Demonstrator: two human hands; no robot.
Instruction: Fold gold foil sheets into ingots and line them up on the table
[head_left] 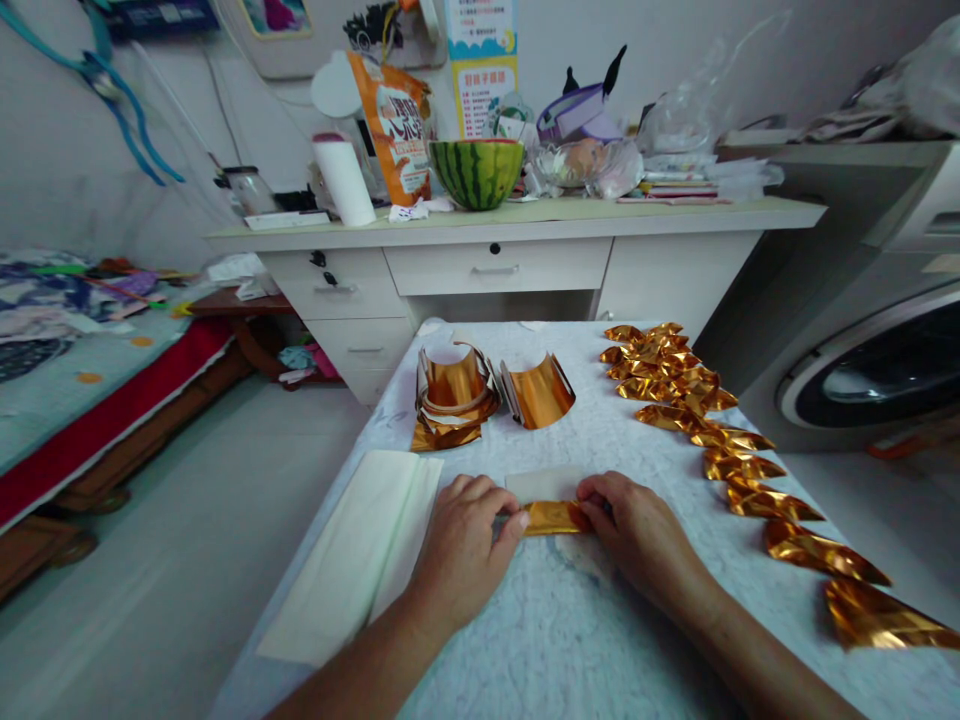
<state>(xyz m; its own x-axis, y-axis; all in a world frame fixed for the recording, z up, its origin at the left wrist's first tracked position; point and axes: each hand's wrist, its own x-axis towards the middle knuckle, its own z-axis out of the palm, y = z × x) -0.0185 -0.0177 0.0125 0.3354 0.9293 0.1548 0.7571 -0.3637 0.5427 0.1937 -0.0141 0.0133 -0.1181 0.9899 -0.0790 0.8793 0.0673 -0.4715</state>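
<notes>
A folded strip of gold foil paper lies flat on the cloth-covered table, with a pale sheet edge just beyond it. My left hand pinches its left end between thumb and fingers. At the right end, my right hand has its fingertips closed on the strip. Farther back stand a curled stack of gold foil sheets and a smaller curved stack. Left of my left hand is a stack of pale paper, partly covered by my forearm.
Several twisted gold foil pieces run down the table's right side. Behind the table is a white desk bearing a half watermelon and an orange bag. A washing machine stands right, a bed left.
</notes>
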